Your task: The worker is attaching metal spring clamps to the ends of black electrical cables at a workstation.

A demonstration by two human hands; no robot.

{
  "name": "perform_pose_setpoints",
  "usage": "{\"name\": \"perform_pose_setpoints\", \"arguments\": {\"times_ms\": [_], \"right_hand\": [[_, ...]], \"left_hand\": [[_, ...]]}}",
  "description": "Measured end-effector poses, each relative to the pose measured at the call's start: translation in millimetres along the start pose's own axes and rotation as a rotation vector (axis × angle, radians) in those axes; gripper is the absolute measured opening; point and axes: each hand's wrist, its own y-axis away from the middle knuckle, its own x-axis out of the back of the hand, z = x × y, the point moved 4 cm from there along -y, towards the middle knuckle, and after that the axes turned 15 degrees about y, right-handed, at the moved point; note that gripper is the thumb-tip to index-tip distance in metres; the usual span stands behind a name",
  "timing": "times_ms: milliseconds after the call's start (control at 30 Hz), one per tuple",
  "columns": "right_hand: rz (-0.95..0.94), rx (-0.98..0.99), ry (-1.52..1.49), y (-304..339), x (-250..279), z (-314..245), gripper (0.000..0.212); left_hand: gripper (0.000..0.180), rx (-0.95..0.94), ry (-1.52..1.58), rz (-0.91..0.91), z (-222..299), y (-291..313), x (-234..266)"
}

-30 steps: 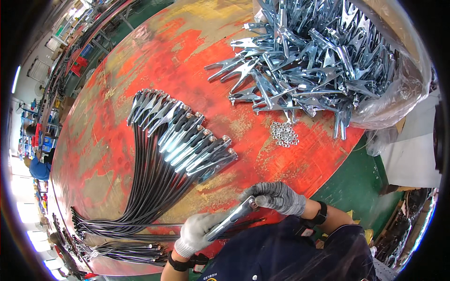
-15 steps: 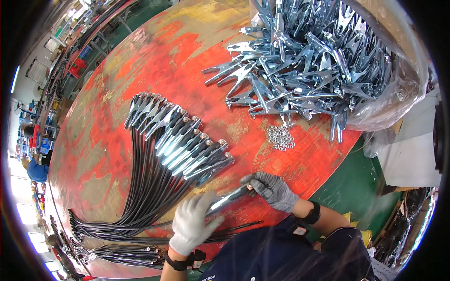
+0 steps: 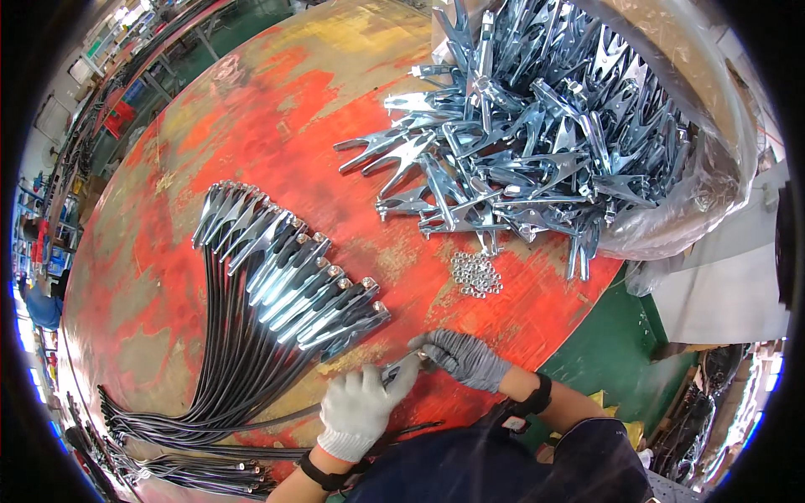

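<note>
In a white glove, my left hand (image 3: 362, 409) is closed around a silver metal clamp (image 3: 391, 370), thumb pointing toward its far end. Most of the clamp is hidden by the fingers. My right hand (image 3: 464, 360), in a grey glove, pinches at that same end, where a small shiny fitting shows by the fingertips. A black cable seems to run left from the left hand. Left of my hands lies a row of similar clamps (image 3: 289, 281) joined to black cables (image 3: 220, 352). A little heap of metal nuts (image 3: 476, 275) sits beyond my right hand.
A large pile of loose clamps (image 3: 537, 142) spills from a plastic-lined box (image 3: 713, 176) at the far right. The worn red table (image 3: 277, 134) has a curved edge. More cables (image 3: 205, 471) lie at the lower left. Another person (image 3: 44, 308) is at the far left.
My left hand has gone from loosely spread beside the clamp to closed around it, nearer my right hand. My right hand stays at the clamp's end. The whole view has shifted slightly.
</note>
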Motion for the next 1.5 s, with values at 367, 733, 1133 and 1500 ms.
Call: {"name": "perform_pose_setpoints", "arguments": {"times_ms": [367, 733, 1133, 1500], "right_hand": [[0.54, 0.012, 1.163, -4.6, 93.0, -10.1, 0.031], [0.319, 0.031, 0.764, -4.1, 79.3, -7.7, 0.033], [0.098, 0.127, 0.278, -2.7, 20.4, 5.4, 0.024], [0.071, 0.395, 0.535, -12.0, 21.8, -6.1, 0.032]], "left_hand": [[0.058, 0.009, 0.028, -0.007, -2.0, -3.5, -1.1], [0.053, -0.002, 0.039, 0.032, -3.3, -3.6, 3.0], [0.053, 0.034, 0.073, -0.054, -3.6, -4.1, 0.6], [0.057, 0.013, 0.08, -0.055, -4.0, -2.9, 0.3]]}}
